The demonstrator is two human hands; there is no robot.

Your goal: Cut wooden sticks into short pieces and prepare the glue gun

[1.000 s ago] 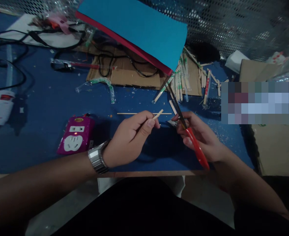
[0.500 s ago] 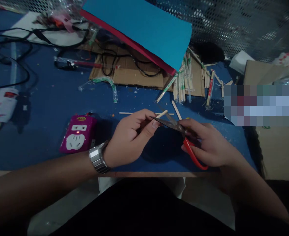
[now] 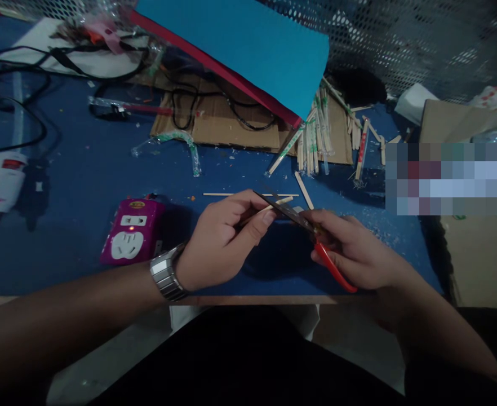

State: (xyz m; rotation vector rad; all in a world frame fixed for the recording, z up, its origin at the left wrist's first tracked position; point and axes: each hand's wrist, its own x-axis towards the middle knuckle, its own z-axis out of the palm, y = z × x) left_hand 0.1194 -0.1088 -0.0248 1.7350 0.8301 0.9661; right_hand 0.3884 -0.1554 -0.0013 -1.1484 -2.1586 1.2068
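Observation:
Between thumb and fingers, my left hand (image 3: pixel 227 239) pinches a pale wooden craft stick (image 3: pixel 283 201), whose end pokes out to the right. My right hand (image 3: pixel 354 248) is closed round the red handles of a pair of scissors (image 3: pixel 293 214). The blades cross the stick just beyond my left fingertips. A thin wooden strip (image 3: pixel 218 194) lies on the blue table behind my left hand, partly hidden by it. Just behind the scissors rests another craft stick (image 3: pixel 304 190).
A purple power socket (image 3: pixel 131 231) stands left of my wrist, with a white glue gun (image 3: pixel 3 180) farther left. Behind are cardboard (image 3: pixel 231 129), blue card (image 3: pixel 248 51) and bundled craft sticks (image 3: pixel 311 146). More cardboard (image 3: pixel 480 259) is at the right.
The scissor blades have closed together across the stick. The stick's free end has tipped slightly downward and to the right. Both hands stay nearly in place.

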